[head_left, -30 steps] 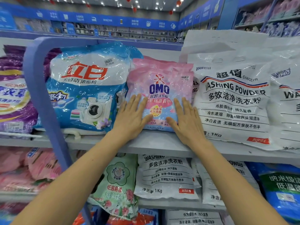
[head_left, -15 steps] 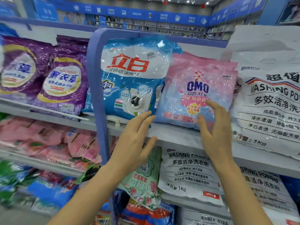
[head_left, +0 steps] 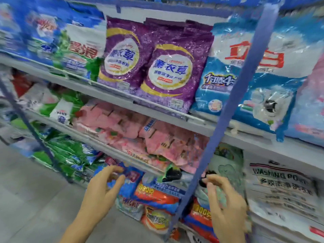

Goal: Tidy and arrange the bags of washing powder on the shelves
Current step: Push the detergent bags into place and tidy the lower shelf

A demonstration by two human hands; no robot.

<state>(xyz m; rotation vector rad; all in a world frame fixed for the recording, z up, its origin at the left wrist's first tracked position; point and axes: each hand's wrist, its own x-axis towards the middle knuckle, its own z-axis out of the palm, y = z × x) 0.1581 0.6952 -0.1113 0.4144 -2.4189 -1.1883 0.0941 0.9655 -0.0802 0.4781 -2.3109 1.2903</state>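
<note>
Left hand point(head_left: 100, 193) and right hand point(head_left: 226, 202) dropped below upright purple bags point(head_left: 168, 71).

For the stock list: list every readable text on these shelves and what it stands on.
"薰衣草": front purple plastic bag.
"立白", cut by the blue post: blue-and-white plastic bag.
"1勺抵4": same bag.
"WASHING PO", smeared: white plastic sack.
Everything else is too blurred to read.

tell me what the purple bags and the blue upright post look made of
Purple bags: likely thin glossy plastic film, given crinkles and bright glints. Blue upright post: probably painted metal, flat even colour, straight edges; blur leaves it open.
</note>
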